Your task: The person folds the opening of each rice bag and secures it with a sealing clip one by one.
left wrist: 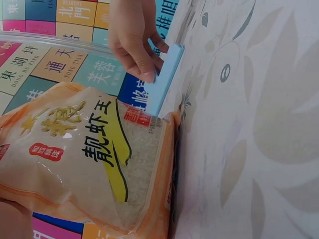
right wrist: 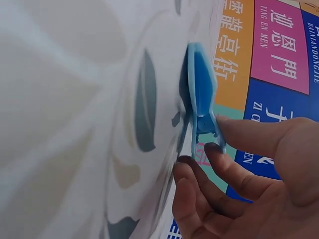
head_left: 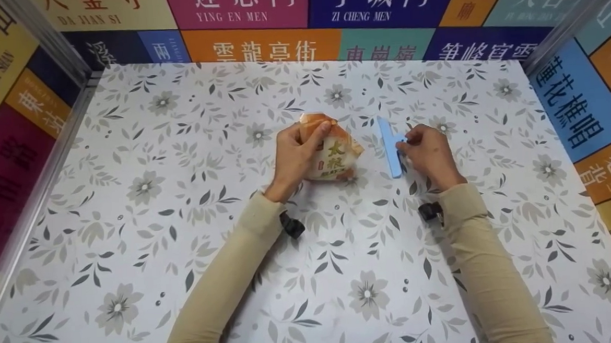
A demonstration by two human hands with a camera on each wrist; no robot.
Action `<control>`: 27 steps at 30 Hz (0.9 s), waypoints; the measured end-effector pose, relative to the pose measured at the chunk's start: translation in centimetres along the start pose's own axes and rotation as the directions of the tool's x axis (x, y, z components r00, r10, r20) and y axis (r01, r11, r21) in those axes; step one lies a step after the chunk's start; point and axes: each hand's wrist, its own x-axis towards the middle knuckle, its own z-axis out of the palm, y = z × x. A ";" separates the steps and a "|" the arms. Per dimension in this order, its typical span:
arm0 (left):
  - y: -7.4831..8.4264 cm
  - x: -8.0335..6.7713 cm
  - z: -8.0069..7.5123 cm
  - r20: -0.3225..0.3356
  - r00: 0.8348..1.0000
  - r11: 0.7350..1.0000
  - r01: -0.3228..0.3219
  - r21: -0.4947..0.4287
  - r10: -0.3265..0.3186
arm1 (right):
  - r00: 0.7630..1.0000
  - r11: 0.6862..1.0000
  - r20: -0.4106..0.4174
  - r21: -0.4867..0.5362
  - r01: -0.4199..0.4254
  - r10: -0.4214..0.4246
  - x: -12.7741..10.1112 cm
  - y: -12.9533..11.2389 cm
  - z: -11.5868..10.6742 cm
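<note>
My left hand (head_left: 297,159) grips the upper left side of a bag of rice (head_left: 336,159), its thumb lying across the front. The bag is clear plastic with orange edges and printed characters; white grains show through in the left wrist view, where the bag (left wrist: 142,164) fills the lower left. To the right of it, my right hand (head_left: 430,152) pinches a light blue bag clip (head_left: 389,149) by its short tab. Seen from the right wrist, the clip (right wrist: 202,84) stands close to the tabletop, its two long arms slightly apart. Clip and bag are apart in the head view.
A white tabletop (head_left: 147,242) with grey flowers and leaves spreads under both hands. Colourful panels (head_left: 255,9) with printed characters stand along the back and both sides. Black straps (head_left: 291,224) are worn at the wrists.
</note>
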 end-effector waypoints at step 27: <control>-0.1 -0.1 0.1 -0.004 1.000 1.000 0.000 -0.002 0.000 | 0.958 0.972 0.280 0.200 -0.122 0.062 -0.6 -1.3 -2.5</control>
